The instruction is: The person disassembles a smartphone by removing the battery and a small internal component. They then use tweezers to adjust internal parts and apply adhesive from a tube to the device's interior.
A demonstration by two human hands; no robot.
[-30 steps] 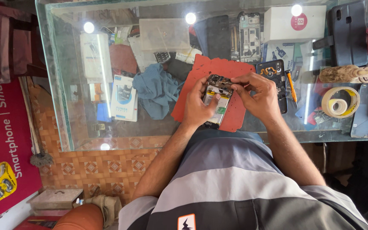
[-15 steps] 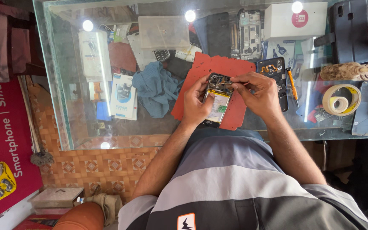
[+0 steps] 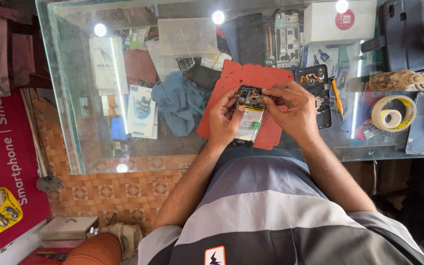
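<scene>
Cloth, blue and crumpled, lies left of the work on the glass counter, w/ a small blue-white box just beside it nearer the left edge. My left hand is clamped round the left side of the opened phone, back cover off, circuit board and battery showing; it sits over the red mat near the counter's front edge. My right hand has fingertips pinched together on the phone's top end; can't tell what's between them. Right of that: second opened phone, orange screwdriver, then a tape roll toward the right edge.
</scene>
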